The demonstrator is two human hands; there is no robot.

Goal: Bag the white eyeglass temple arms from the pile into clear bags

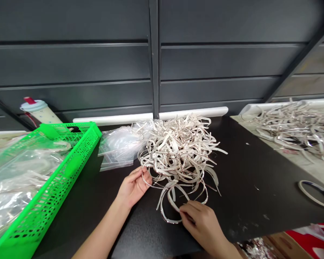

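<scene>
A tangled pile of curved, off-white strips [175, 144] with shiny edges lies in front of me on the black tabletop. At the pile's near left, my left hand [136, 185], palm up, pinches a thin curved strip [158, 186] between thumb and fingertips. My right hand [201, 221] is lower and further right, its fingers closed on a curved strip [172, 203] at the near edge of the pile. Several loose strips cross between the two hands. Clear plastic bags [120, 145] lie against the left side of the pile.
A green perforated basket [70, 172] with filled clear bags [29, 165] stands at left, a lidded bottle [41, 111] behind it. More strips [299, 129] are heaped at far right. A hoop [313, 203] lies near the right edge. Dark panels [102, 64] rise behind.
</scene>
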